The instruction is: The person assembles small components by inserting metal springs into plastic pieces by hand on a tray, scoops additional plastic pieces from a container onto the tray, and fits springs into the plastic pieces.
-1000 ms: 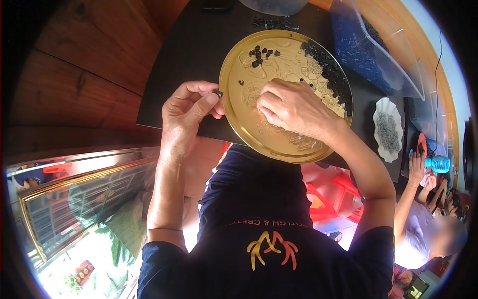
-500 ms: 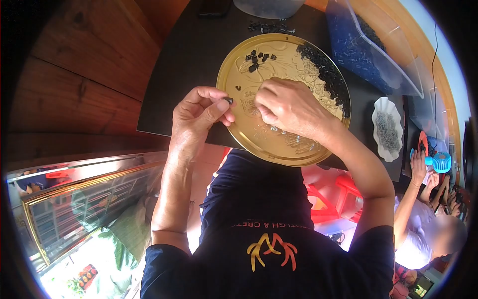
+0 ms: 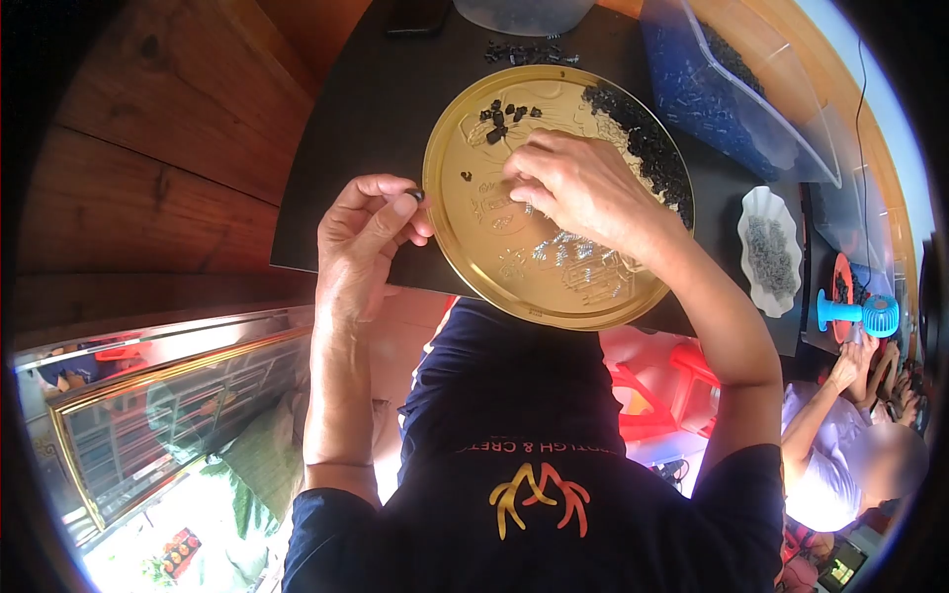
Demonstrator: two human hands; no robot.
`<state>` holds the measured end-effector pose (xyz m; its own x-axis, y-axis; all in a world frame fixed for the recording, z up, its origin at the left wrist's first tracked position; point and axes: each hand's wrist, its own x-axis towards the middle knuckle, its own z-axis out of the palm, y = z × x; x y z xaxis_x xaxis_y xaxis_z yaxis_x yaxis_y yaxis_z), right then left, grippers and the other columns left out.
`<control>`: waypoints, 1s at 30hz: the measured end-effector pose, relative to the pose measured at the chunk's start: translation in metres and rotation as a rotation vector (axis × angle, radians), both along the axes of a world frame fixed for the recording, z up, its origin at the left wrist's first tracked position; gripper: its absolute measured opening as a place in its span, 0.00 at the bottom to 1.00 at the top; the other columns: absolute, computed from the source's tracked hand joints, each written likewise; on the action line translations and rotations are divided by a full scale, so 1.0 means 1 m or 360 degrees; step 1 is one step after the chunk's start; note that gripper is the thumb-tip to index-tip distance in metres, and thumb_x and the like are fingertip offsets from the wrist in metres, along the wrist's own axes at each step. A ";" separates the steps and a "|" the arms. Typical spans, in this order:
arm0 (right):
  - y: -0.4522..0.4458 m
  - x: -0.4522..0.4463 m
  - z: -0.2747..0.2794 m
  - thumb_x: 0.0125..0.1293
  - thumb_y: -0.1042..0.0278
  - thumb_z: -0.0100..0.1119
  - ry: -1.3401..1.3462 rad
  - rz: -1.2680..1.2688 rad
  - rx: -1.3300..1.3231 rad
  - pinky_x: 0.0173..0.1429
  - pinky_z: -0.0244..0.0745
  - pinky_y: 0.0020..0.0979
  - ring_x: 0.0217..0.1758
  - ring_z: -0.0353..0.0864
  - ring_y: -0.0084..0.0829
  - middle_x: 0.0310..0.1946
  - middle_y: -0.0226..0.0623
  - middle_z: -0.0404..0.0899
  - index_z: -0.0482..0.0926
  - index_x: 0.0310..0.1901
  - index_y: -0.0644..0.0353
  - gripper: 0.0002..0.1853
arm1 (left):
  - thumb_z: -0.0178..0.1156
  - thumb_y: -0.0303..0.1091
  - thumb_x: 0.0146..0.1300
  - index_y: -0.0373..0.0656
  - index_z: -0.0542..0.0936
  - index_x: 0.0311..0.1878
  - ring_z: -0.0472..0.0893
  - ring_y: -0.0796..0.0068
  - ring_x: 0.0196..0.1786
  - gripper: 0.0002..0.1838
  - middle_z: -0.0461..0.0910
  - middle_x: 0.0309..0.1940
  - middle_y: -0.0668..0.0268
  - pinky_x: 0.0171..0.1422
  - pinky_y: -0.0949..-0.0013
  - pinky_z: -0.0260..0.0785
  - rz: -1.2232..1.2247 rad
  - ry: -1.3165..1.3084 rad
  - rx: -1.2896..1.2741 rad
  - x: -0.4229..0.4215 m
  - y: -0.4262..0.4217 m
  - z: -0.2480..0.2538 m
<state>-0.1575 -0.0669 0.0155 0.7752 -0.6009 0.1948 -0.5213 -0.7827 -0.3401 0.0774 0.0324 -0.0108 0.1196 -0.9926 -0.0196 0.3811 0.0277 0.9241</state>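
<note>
A dark worktop [image 3: 341, 128] carries a round gold tray [image 3: 460, 232], set toward the worktop's near edge, in front of the person. Nearer the worktop's right edge stands a white dish [image 3: 745, 237] of small grey pieces [image 3: 771, 252].

Over the tray's middle, the right hand [image 3: 588, 188] has shifted a little toward the far rim compared with half a second ago, uncovering more of the springs [image 3: 583, 259] that lie loose toward the near rim. The left hand [image 3: 371, 222] has drawn slightly outward and is now beside the tray's left rim. For the work in hand, that seems to leave the springs and the held piece apart at this moment.

The right hand's fingers are curled in, thumb close to them; their tips are mostly hidden, so I can't tell whether they have hold of a spring. The left hand's thumb and forefinger are closed in a pinch on a small black part [image 3: 416, 195], its other fingers loosely bent.

Many black pieces [image 3: 652, 143] bank along the tray's far right rim, a smaller cluster [image 3: 499, 119] sits toward the far left, and a single black bit [image 3: 467, 176] lies inside the left rim.
</note>
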 end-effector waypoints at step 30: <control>-0.001 0.007 0.001 0.65 0.73 0.61 -0.0285 0.0178 0.0224 0.44 0.77 0.35 0.40 0.82 0.36 0.38 0.38 0.79 0.80 0.45 0.60 0.08 | 0.62 0.28 0.67 0.38 0.79 0.49 0.79 0.76 0.33 0.09 0.81 0.37 0.62 0.40 0.73 0.70 -0.0192 0.0264 0.0095 -0.011 0.002 -0.001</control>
